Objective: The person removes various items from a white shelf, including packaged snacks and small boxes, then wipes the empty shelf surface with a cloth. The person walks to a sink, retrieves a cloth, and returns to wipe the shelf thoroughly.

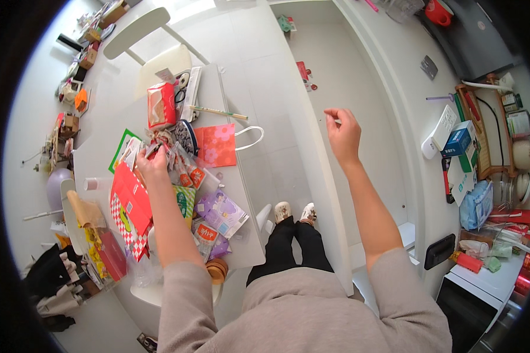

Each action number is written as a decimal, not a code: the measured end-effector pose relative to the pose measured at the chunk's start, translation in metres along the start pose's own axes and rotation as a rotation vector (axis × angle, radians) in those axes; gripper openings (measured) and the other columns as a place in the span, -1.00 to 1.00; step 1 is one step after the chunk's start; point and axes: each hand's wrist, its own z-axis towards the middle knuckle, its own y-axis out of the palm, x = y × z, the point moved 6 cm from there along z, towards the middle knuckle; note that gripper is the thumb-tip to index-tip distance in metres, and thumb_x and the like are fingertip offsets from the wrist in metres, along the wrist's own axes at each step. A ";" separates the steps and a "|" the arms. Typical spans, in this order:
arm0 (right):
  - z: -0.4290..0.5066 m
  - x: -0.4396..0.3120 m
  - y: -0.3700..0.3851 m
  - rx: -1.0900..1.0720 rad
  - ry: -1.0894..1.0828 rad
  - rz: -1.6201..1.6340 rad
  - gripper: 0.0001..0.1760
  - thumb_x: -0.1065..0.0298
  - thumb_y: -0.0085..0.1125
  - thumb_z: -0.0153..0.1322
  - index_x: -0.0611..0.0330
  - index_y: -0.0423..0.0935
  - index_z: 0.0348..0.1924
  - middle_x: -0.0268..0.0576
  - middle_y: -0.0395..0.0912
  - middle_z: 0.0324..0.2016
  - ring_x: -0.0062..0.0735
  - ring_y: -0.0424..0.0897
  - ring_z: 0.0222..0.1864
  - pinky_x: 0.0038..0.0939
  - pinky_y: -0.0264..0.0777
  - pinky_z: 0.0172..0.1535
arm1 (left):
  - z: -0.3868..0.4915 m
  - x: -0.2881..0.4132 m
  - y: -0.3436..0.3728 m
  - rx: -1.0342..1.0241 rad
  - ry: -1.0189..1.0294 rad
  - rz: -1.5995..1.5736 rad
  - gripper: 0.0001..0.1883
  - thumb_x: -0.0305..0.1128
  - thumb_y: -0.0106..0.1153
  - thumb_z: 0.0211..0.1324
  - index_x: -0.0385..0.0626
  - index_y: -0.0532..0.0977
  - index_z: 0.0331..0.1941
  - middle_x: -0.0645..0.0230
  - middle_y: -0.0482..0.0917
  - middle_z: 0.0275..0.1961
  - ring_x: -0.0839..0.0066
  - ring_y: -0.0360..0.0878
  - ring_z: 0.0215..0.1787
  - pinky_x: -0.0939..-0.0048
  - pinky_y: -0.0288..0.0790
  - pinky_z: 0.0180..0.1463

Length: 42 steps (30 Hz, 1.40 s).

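My left hand (153, 164) is over a heap of packets on the white table (240, 194), with a small dark-and-pale item (151, 151) between thumb and fingers; its kind is unclear. Close by lie small clear packets with orange labels (190, 173), a dark patterned zip pouch (185, 137) and a red paper bag (132, 198). Over a pulled-out white drawer (357, 88) hangs my right hand (345, 136), fingers loosely curled, a gap between thumb and forefinger and nothing visible in them. Inside the drawer are a red card with small pieces (304, 73) and a green item (285, 23).
A floral paper bag (214, 145), a red tissue pack (161, 106), chopsticks (218, 113) and a purple packet (223, 214) share the table. Chairs (163, 61) stand around it. The right-hand counter holds a black phone (440, 251), wipes (476, 204) and boxes (458, 139). The drawer front rises beside my legs.
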 end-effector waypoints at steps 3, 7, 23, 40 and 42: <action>0.027 0.075 0.017 -0.131 0.249 -0.009 -0.86 0.42 0.13 0.37 0.25 0.60 -0.26 -0.16 0.62 -0.39 -0.41 0.60 -0.42 -0.46 0.52 -0.34 | -0.033 -0.015 0.009 -0.013 0.131 0.228 -0.72 -0.45 -0.06 0.16 -0.29 0.39 -0.05 0.16 0.50 -0.08 0.23 0.47 0.08 0.21 0.39 0.21; 0.017 0.091 0.035 -0.251 0.600 0.297 -0.81 0.38 0.07 0.45 0.29 0.58 -0.19 -0.25 0.63 -0.37 -0.55 0.59 -0.39 -0.51 0.54 -0.31 | -0.173 -0.123 0.055 -0.592 0.301 0.639 -0.68 -0.53 -0.02 0.19 -0.28 0.43 0.04 0.23 0.52 0.01 0.45 0.48 0.08 0.44 0.37 0.18; -0.045 0.238 -0.014 -0.155 0.699 0.024 -0.84 0.53 0.13 0.34 0.31 0.59 -0.22 -0.20 0.63 -0.40 -0.51 0.59 -0.44 -0.49 0.53 -0.37 | -0.358 -0.328 0.088 -1.174 0.757 1.333 -0.15 -0.61 -0.06 0.01 -0.44 -0.21 0.38 -0.18 -0.19 0.48 -0.10 -0.29 0.53 0.12 -0.17 0.51; 0.094 0.196 0.025 -0.139 0.490 -0.180 -0.72 0.44 0.34 0.20 0.29 0.53 -0.26 0.04 0.54 -0.28 -0.02 0.56 -0.17 -0.23 0.49 -0.10 | -0.361 -0.329 0.173 -1.631 0.907 1.474 -0.34 -0.50 0.11 -0.01 -0.23 0.23 0.27 -0.05 0.06 0.45 -0.18 -0.20 0.51 -0.22 -0.28 0.45; 0.119 0.192 0.043 -0.128 0.529 -0.271 -0.62 0.39 0.39 0.18 0.31 0.49 -0.19 0.06 0.50 -0.19 -0.04 0.53 -0.10 -0.23 0.49 -0.08 | -0.331 -0.343 0.215 -1.649 0.992 1.467 -0.39 -0.53 0.07 0.01 -0.20 0.27 0.24 0.04 0.21 0.38 -0.11 -0.07 0.49 -0.18 -0.24 0.46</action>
